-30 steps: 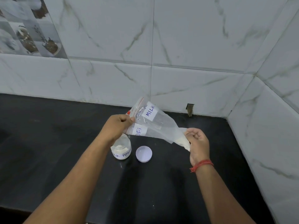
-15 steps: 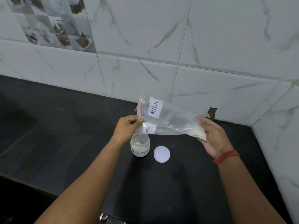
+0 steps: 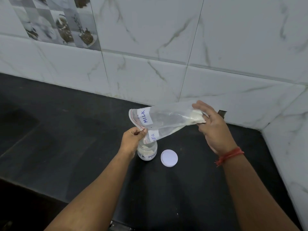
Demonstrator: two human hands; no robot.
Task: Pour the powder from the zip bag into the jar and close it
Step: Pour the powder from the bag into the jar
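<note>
Two hands on one bag, head view only. Your left hand pinches the bag's zip edge between thumb and forefinger, right above the jar. Your right hand lifts the far end, fingers loosely spread under and around the corner where the powder is bunched. The bag slopes down leftward toward the jar mouth; most powder sits at the high end, some already in the jar.

Risks, as I judge them: the mouth is narrow and partly hidden by your left hand, so a sudden slide of powder could overshoot onto the counter. The limp lip may fold shut or drift off the rim. Knuckles close to the jar could tip it.

Around: the lid lies flat just right of the jar, apart from it, nothing blocking a reach. Tiled wall behind.
</note>
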